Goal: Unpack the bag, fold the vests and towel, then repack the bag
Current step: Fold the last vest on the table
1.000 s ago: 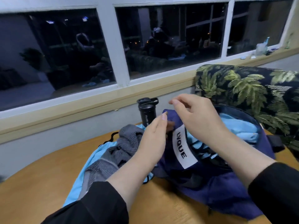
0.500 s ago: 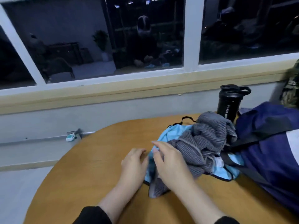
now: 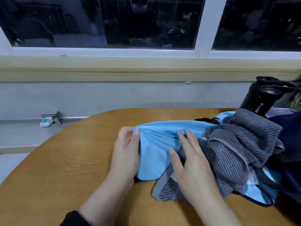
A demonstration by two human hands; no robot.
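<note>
Night-dark window panes behind, pale wooden sill below them, rounded light-brown wooden table (image 3: 65,168) in front. Landmark for all positions: tall black plastic sports bottle (image 3: 262,97), upright at far right edge of table.

Light-blue thin fabric vest (image 3: 156,154): in front of and well left of bottle, stretched partly out over table, rest buried under the towel. Grey ribbed towel (image 3: 236,147): crumpled heap just in front of bottle, lying on vest. Dark navy fabric bag (image 3: 291,136): right of towel, just beside and in front of bottle, mostly cut off by frame; contents not visible.

Left hand (image 3: 125,157): at vest's left edge, farthest from bottle; thumb and fingers pinching bunched fabric, a firm closed hold on the vest. Right hand (image 3: 190,163): between left hand and towel, fingers straight and spread, lying flat on vest near towel's edge; gripping nothing, only pressing.

Judged step: unpacking seemingly done, separating vest from towel ahead of folding. Folding not yet begun, repacking not begun.

Risks from here:
- Vest pinned under towel. Pulling leftward likely drags towel along, so the heap shifts instead of separating.
- Towel touching or nearly touching bottle. A dragged heap may tip bottle against bag or off table edge.
- Pinch at one bunched point only. Thin cloth may slip out, or spread creased and fold unevenly.
- Black strap loops near heap's front edge, owner unclear. Possible snag on pull.
</note>
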